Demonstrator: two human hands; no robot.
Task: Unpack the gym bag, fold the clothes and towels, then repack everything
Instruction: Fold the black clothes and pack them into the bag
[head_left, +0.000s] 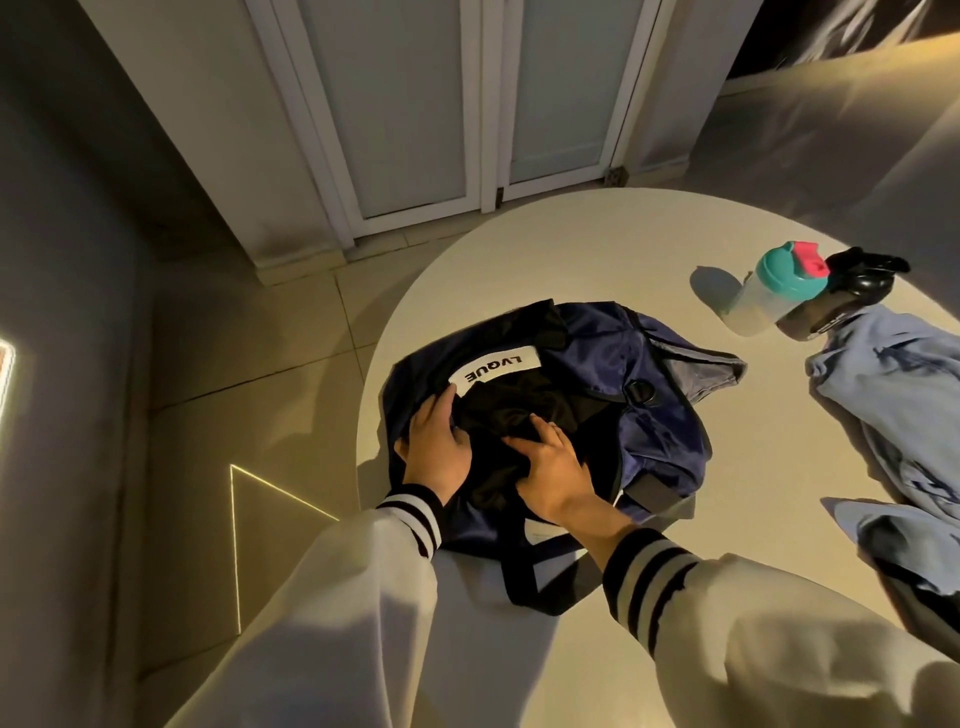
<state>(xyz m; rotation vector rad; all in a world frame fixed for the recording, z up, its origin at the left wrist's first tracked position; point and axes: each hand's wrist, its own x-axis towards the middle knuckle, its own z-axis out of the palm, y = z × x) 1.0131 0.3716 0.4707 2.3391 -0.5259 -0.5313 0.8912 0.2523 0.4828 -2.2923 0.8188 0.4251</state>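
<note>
A navy gym bag (618, 374) lies flat on the round white table (597, 249), its black strap trailing toward me. On top of the bag sits a black garment (514, 410) with a white "LVQUE" label. My left hand (436, 447) rests on the garment's left edge with its fingers bent over the cloth. To its right, my right hand (550, 467) presses down on the black fabric with fingers spread. A light blue garment (893, 405) lies crumpled at the table's right side.
A clear shaker bottle with a teal and pink lid (774, 291) lies beside a dark bottle (841, 301) at the table's back right. White doors (441, 104) stand behind the table. Tiled floor (234, 415) shows on the left.
</note>
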